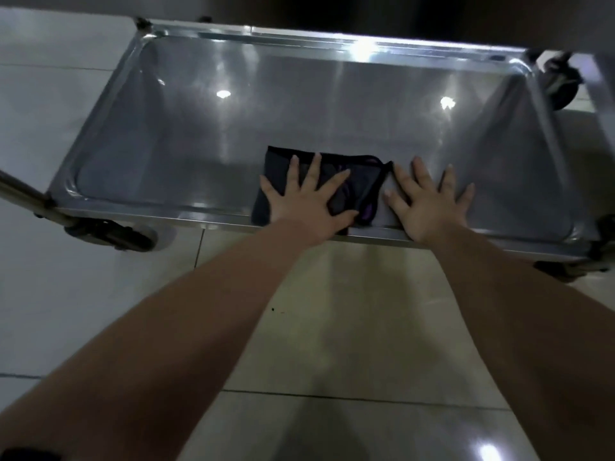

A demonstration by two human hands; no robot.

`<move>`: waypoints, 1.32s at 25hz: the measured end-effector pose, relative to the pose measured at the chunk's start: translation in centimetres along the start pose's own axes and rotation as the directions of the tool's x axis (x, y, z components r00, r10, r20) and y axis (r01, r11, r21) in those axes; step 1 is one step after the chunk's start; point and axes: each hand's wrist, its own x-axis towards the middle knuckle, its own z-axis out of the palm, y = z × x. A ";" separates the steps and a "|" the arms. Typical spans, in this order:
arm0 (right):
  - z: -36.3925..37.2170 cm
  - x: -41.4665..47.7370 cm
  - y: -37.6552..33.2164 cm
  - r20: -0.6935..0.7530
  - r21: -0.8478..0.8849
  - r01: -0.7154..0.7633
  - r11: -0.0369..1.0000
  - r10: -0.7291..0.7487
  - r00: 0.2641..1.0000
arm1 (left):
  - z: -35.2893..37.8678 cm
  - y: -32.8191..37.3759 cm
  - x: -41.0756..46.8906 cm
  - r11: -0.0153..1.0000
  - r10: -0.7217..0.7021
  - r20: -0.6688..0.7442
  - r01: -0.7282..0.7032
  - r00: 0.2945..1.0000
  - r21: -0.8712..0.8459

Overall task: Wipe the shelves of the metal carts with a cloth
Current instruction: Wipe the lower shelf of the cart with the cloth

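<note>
A shiny metal cart shelf (199, 134) with a raised rim lies low in front of me. A dark folded cloth (359, 181) with a purple edge rests on the shelf near its front rim. My left hand (309, 201) lies flat on the cloth with fingers spread, pressing it down. My right hand (429, 204) lies flat on the bare metal just right of the cloth, fingers spread; its thumb side touches the cloth's right corner.
The cart stands on a pale tiled floor (366, 327). Black caster wheels show at the front left (113, 232) and back right (562, 84). A metal handle tube (20, 191) juts out at the left. Ceiling lights reflect off the shelf.
</note>
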 end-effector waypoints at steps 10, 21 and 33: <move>0.1 -0.2 -1.0 -0.003 0.001 0.006 1.000 -0.006 1.000 | -0.2 -7.5 -2.9 0.951 -0.309 -0.066 0.310 0.949 0.009; -2.1 -0.7 12.9 0.037 -0.027 -0.064 0.998 0.065 0.997 | -0.1 4.8 -0.9 0.988 -0.156 -0.028 0.155 0.987 -0.011; -1.2 -0.8 14.9 -0.131 0.649 -0.104 0.754 0.246 0.960 | -0.9 23.4 4.2 0.997 0.048 0.029 -0.046 0.998 -0.069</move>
